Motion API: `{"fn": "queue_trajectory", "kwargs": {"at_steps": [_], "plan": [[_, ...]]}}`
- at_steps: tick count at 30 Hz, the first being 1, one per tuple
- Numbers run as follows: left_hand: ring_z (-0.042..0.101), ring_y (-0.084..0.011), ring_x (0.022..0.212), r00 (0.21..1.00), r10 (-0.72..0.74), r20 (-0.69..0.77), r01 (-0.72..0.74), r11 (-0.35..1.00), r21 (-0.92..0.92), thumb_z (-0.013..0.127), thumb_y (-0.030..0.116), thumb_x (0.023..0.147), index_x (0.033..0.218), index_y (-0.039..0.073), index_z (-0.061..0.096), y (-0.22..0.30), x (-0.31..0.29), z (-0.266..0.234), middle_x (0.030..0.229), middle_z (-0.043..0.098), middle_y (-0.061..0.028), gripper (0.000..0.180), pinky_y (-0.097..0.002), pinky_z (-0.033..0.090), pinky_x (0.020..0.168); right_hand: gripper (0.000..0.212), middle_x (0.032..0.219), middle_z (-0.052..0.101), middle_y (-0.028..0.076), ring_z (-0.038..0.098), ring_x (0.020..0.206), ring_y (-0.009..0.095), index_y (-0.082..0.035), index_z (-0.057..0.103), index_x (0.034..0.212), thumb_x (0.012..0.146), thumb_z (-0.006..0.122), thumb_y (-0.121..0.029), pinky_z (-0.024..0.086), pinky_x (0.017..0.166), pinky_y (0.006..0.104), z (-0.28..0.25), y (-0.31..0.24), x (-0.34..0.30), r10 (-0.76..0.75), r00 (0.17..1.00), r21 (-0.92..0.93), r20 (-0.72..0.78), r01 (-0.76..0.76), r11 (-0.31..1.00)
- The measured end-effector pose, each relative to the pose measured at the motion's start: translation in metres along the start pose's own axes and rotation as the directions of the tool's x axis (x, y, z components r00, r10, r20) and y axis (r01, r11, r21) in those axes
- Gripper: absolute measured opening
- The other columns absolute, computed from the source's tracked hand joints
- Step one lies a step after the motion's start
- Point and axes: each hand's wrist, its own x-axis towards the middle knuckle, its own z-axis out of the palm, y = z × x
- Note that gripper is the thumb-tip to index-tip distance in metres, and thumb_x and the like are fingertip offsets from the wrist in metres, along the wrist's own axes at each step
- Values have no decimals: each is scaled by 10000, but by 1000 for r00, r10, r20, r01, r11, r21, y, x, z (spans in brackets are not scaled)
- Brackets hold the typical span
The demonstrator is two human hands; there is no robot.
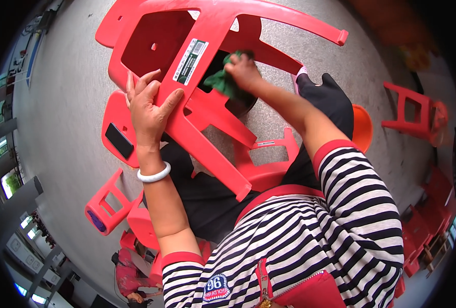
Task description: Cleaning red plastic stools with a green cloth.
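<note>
A large red plastic chair lies tipped over in front of me, legs pointing outward, with a white and green label on one part. My left hand, a pale bangle on its wrist, grips the chair's edge beside the label, thumb on the near side. Bunched in my right hand is a green cloth, slightly smeared by motion. This hand is in the opening between the chair's legs, above a dark round container partly hidden by the chair. Whether the cloth touches the chair, I cannot tell.
A black phone lies on a red stool at left. Another red stool is by my legs. More stand at left and right. An orange rounded thing is beside my knee. A person in red is at lower left.
</note>
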Motion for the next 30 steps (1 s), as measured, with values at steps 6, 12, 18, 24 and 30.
{"fn": "queue_trajectory", "kwargs": {"at_steps": [6, 12, 18, 24, 30], "plan": [[309, -415, 1422, 999, 0, -43, 1, 1000, 5, 782, 537, 771, 891, 64, 735, 7, 4, 8, 1282, 644, -44, 490, -570, 180, 1159, 154, 1155, 549, 73, 550, 1022, 347, -218, 647, 1014, 902, 542, -208, 495, 778, 490, 0, 1, 8, 365, 929, -150, -66, -371, 916], [295, -410, 1433, 998, 19, -53, -20, 1000, -14, 791, 510, 773, 886, 64, 739, -1, 4, 7, 1292, 643, -42, 463, -558, 191, 1159, 217, 1110, 556, 60, 557, 1045, 301, -193, 649, 1054, 844, 596, -187, 490, 758, 437, 8, -119, -61, 83, 995, 67, 56, -87, 994], [295, -406, 1436, 1000, 10, -15, -10, 1000, -18, 797, 495, 769, 884, 60, 739, -7, -2, -1, 1298, 639, -44, 453, -549, 198, 1159, 206, 1134, 563, 65, 573, 1044, 314, -194, 665, 1031, 831, 619, -205, 513, 745, 429, -5, -80, -51, -144, 972, 26, 188, 142, 990], [287, -408, 1444, 1000, 17, -18, -17, 1000, -12, 798, 496, 768, 875, 55, 733, -6, 1, -1, 1301, 638, -32, 458, -553, 194, 1160, 135, 1161, 569, 100, 589, 1031, 371, -193, 661, 1004, 890, 588, -205, 567, 731, 479, -25, 6, -13, 357, 934, -47, 0, -357, 933], [272, -417, 1450, 999, 34, -34, -34, 999, -21, 800, 487, 769, 871, 52, 732, -7, 4, 5, 1308, 636, -34, 451, -555, 190, 1162, 221, 1160, 550, 113, 582, 1015, 359, -188, 660, 1069, 864, 584, -158, 563, 750, 456, 5, -71, -48, 163, 978, 77, 134, -174, 982]]}}
